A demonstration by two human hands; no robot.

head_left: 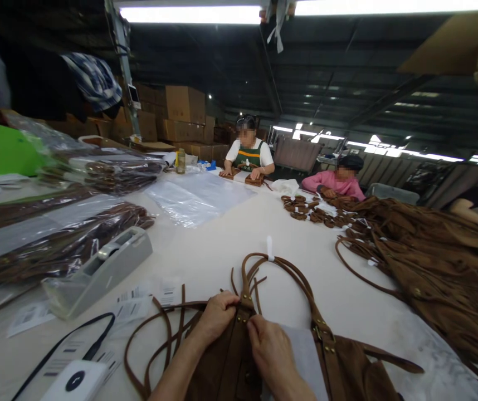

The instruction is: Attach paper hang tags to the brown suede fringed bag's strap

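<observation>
A brown leather-like article (230, 356) with long thin straps lies on the table in front of me; whether it is an apron or a bag I cannot tell. Its looped strap (297, 272) arches away from me, banded with a white tag (270, 249). My left hand (216, 320) pinches the riveted strap base at its left edge. From the right, my right hand (271, 350) has its fingers closed on the same base, just below the rivets. A second riveted strap end with a buckle (322, 334) lies farther right, beside a pale sheet (300, 351).
A tape dispenser (101, 267) and plastic-wrapped brown goods (63, 234) occupy the left. Clear plastic bags (199, 195) lie beyond. Brown articles (427, 262) pile up at right, near bundled straps (314, 211). Two people (249, 150) work across the table. A white device (76, 381) sits front left.
</observation>
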